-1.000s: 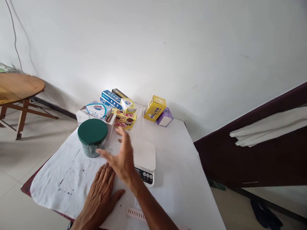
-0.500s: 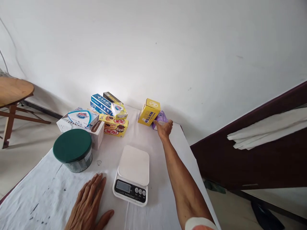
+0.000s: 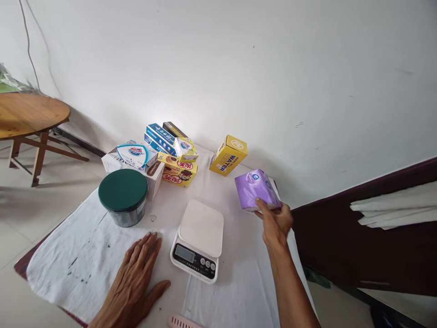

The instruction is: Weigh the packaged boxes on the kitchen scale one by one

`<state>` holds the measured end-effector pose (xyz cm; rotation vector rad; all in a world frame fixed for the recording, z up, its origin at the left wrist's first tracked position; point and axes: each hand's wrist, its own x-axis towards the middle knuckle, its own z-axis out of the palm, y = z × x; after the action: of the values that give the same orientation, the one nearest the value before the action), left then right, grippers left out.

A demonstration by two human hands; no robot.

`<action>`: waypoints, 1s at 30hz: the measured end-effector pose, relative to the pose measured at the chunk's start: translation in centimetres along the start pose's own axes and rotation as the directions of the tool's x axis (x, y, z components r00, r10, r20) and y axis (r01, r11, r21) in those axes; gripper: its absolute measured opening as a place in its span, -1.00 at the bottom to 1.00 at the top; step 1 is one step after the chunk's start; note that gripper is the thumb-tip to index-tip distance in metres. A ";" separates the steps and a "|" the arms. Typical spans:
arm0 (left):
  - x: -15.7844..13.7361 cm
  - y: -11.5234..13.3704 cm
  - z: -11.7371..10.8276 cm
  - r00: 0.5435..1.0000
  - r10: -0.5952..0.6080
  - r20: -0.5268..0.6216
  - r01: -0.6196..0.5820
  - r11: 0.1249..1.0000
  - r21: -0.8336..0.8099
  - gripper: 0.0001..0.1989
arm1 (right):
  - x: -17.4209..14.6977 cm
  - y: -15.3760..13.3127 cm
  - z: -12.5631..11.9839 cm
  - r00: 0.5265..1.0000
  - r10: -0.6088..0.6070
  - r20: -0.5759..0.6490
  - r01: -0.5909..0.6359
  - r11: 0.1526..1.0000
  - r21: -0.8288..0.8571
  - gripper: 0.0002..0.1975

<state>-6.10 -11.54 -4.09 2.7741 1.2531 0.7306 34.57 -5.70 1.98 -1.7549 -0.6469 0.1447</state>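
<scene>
A purple tissue pack (image 3: 254,187) is gripped in my right hand (image 3: 277,219), thumb on the near side and fingers beneath, above the right part of the table. My left hand (image 3: 134,280) lies flat on the white cloth, fingers stretched and thumb out. Between the hands sits a white kitchen scale (image 3: 200,228) with a bare platform and a dark display panel (image 3: 194,260). A round tub with a dark green lid (image 3: 123,190) stands just beyond my left hand. The yellow box lettered WATER (image 3: 228,155) is behind the tissue pack, near the wall.
Several boxes cluster at the back left: a white soap box (image 3: 136,156), blue boxes (image 3: 160,135) and a yellow snack box (image 3: 180,174). A pink slotted object (image 3: 182,321) shows at the bottom edge. A wooden folding table (image 3: 32,114) stands far left; the wall (image 3: 273,82) rises behind.
My right hand has lifted the purple tissue pack from beside the WATER box and brought it nearer and to the right. My left hand stays on the cloth. The view has shifted.
</scene>
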 end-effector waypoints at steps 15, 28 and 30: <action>-0.5 0.3 -0.2 0.981 -0.077 0.178 0.110 0.977 -0.184 -0.25 | -15.8 -6.0 -3.3 0.816 -0.191 0.545 0.350 0.914 -0.204 -0.18; 1.9 3.1 -0.8 0.930 -0.118 0.348 0.262 0.876 -0.404 -0.02 | -15.5 -10.9 0.9 0.835 -0.317 0.450 0.460 0.852 -0.252 -0.36; 2.4 3.4 -0.7 0.920 -0.102 0.378 0.269 0.865 -0.423 -0.03 | -16.1 -12.2 2.9 0.870 -0.260 0.418 0.384 0.891 -0.244 -0.36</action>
<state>-2.57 -12.28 -1.82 2.2234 1.0819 0.4308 15.60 -9.36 8.68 -1.9135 -1.3037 0.1472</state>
